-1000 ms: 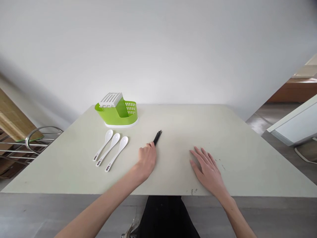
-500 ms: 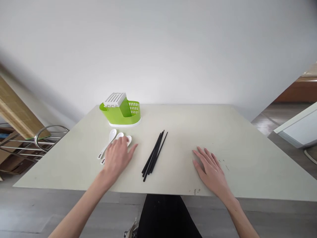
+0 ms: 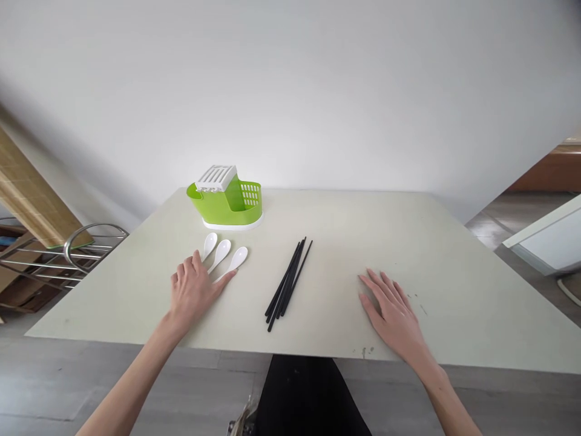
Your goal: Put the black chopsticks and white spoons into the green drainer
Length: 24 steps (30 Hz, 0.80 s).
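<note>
Three white spoons (image 3: 222,252) lie side by side on the table, bowls pointing away from me. My left hand (image 3: 194,292) covers their handles, its thumb spread beside the right spoon; whether it presses on them I cannot tell. To the right of the spoons lies a loose bundle of black chopsticks (image 3: 287,286), one slightly apart from the others. My right hand (image 3: 391,310) rests palm down on the tabletop, fingers stretched out, holding nothing. Behind the spoons stands a green cutlery holder (image 3: 213,209) with a white slotted top and white base.
The pale table (image 3: 336,230) meets a white wall (image 3: 318,97) at its back edge. A metal rack (image 3: 91,254) and a yellowish panel (image 3: 36,188) stand off to the left. At the right is a white piece of furniture (image 3: 554,230).
My left hand has shifted left and back toward me, from over the spoon bowls to over the handles. The view has moved slightly; my right hand stays in place.
</note>
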Each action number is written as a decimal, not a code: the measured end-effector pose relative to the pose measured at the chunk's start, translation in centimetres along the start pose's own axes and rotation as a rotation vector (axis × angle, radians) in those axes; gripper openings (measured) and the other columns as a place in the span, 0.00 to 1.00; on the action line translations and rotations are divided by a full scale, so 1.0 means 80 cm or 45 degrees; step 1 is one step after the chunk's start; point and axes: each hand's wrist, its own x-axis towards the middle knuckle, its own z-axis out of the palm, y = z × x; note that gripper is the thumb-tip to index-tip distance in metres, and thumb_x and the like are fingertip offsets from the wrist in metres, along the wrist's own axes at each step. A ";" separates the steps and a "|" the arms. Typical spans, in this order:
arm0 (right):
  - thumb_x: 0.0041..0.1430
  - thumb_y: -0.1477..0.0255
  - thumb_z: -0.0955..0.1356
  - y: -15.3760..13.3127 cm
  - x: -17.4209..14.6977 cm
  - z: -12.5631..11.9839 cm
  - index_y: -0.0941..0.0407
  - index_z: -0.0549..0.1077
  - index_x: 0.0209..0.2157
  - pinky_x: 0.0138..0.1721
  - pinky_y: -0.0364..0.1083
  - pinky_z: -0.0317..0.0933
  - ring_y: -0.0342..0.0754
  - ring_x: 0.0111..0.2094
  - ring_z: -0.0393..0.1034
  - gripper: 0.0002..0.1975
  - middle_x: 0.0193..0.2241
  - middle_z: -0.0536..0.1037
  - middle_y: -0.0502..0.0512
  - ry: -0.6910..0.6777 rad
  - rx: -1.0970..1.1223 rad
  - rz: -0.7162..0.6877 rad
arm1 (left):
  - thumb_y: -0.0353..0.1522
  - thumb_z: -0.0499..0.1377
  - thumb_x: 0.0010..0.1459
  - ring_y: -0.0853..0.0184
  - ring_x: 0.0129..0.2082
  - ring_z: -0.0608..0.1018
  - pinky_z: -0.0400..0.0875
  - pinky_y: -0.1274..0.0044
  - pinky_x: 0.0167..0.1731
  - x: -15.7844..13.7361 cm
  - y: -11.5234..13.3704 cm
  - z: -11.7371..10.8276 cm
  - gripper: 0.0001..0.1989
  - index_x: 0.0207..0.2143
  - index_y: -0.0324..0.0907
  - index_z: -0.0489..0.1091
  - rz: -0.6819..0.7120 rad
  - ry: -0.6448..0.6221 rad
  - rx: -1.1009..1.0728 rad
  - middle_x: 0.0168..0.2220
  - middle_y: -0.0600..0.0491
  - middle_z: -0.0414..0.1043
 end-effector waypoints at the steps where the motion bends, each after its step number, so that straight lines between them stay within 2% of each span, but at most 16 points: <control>1: 0.76 0.52 0.55 0.000 0.000 -0.001 0.46 0.61 0.72 0.74 0.64 0.48 0.57 0.75 0.46 0.29 0.74 0.57 0.47 -0.002 0.000 0.001 | 0.61 0.53 0.59 0.37 0.57 0.74 0.69 0.56 0.52 0.006 0.002 -0.002 0.50 0.65 0.27 0.59 -0.007 -0.009 0.036 0.56 0.26 0.71; 4: 0.76 0.52 0.55 -0.002 0.001 -0.001 0.46 0.61 0.71 0.74 0.64 0.48 0.57 0.75 0.46 0.29 0.74 0.57 0.47 -0.003 -0.002 0.008 | 0.60 0.53 0.61 0.40 0.52 0.76 0.71 0.59 0.49 0.017 0.005 -0.006 0.42 0.54 0.28 0.69 0.000 -0.052 0.131 0.51 0.28 0.74; 8: 0.76 0.52 0.55 -0.002 0.001 -0.001 0.46 0.62 0.71 0.73 0.64 0.49 0.57 0.75 0.47 0.29 0.73 0.58 0.48 0.022 0.003 0.003 | 0.57 0.49 0.66 0.45 0.46 0.80 0.72 0.63 0.45 0.019 0.011 -0.010 0.35 0.46 0.33 0.72 0.032 -0.144 0.169 0.46 0.32 0.77; 13: 0.76 0.52 0.55 -0.001 0.000 0.000 0.45 0.62 0.71 0.74 0.64 0.49 0.57 0.75 0.48 0.29 0.73 0.58 0.48 0.034 -0.007 -0.018 | 0.51 0.44 0.72 0.46 0.43 0.82 0.74 0.66 0.36 0.010 0.027 -0.012 0.30 0.46 0.34 0.71 0.047 -0.286 0.187 0.43 0.34 0.78; 20: 0.76 0.52 0.55 -0.001 0.000 -0.001 0.46 0.62 0.71 0.73 0.64 0.49 0.58 0.75 0.47 0.29 0.73 0.58 0.48 0.030 0.006 -0.010 | 0.42 0.38 0.75 0.46 0.39 0.84 0.74 0.64 0.37 0.004 0.039 -0.020 0.26 0.47 0.35 0.69 0.157 -0.420 0.186 0.38 0.35 0.80; 24: 0.76 0.52 0.55 -0.002 0.001 -0.002 0.45 0.62 0.71 0.73 0.65 0.49 0.59 0.75 0.48 0.29 0.73 0.58 0.48 0.038 0.025 -0.010 | 0.41 0.37 0.75 0.47 0.37 0.84 0.73 0.64 0.36 -0.005 0.073 -0.040 0.25 0.46 0.36 0.68 0.212 -0.422 0.138 0.36 0.36 0.80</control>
